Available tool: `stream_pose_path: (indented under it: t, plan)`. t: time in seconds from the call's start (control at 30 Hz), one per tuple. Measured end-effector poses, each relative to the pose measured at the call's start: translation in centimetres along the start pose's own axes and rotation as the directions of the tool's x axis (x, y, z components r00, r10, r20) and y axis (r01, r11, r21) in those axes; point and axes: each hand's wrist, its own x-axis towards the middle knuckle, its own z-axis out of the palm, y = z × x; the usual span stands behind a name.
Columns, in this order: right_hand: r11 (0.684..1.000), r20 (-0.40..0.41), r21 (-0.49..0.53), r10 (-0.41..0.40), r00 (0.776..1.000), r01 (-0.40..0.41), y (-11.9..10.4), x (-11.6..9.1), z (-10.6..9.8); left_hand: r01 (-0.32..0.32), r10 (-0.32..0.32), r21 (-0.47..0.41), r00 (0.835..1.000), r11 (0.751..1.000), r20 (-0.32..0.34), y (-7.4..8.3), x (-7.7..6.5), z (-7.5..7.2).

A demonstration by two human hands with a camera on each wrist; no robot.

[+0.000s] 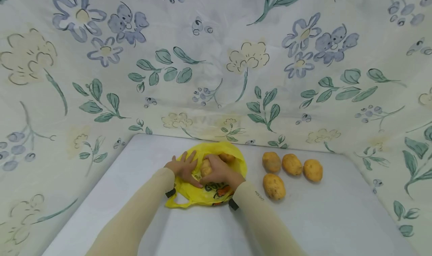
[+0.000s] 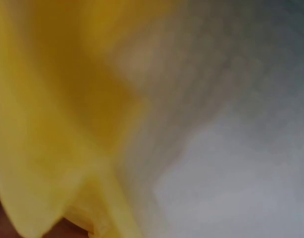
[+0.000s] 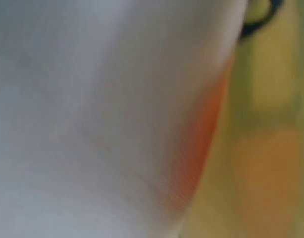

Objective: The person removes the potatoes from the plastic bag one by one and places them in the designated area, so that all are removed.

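A yellow plastic bag (image 1: 190, 193) with dark and orange print lies on the white table, its mouth spread open. My right hand (image 1: 218, 170) reaches into the mouth and grips a potato (image 1: 206, 168). Another potato (image 1: 227, 157) shows inside the bag, behind that hand. On the bag's left side rests my left hand (image 1: 183, 169), its fingers straight and spread, the thumb pointing toward the right hand. Blurred yellow plastic (image 2: 58, 119) fills much of the left wrist view. In the right wrist view, yellow and orange parts of the bag (image 3: 266, 178) appear along the right.
To the right of the bag sit several loose potatoes: one near potato (image 1: 274, 186) and a row behind it, ending in a right-hand potato (image 1: 313, 170). The white table (image 1: 324, 218) is bordered by a flower-patterned cloth (image 1: 216, 87) at the back and sides.
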Motion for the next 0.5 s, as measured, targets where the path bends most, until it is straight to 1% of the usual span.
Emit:
stream_pose_path:
  t: [0.07,0.23,0.4,0.5]
  plan:
    - [1.0,0.011,-0.006,0.018,1.0,-0.018,-0.03,-0.03,-0.06,0.002,-0.002,-0.003,1.0,1.0,0.002,0.1,0.07,0.03]
    - [0.999,0.027,-0.015,0.033,0.999,-0.033,0.01,-0.31,-0.16,0.007,-0.007,-0.002,1.0,1.0,0.003,0.24,0.1,0.04]
    - [0.999,0.038,-0.037,0.005,0.999,-0.004,0.1,-0.36,-0.38,0.012,-0.012,0.022,1.0,1.0,-0.005,0.16,0.06,-0.08]
    - [1.0,0.042,0.01,-0.021,0.999,0.021,0.16,-0.5,-0.55,0.012,-0.012,0.03,1.0,0.999,-0.01,0.15,0.11,-0.05]
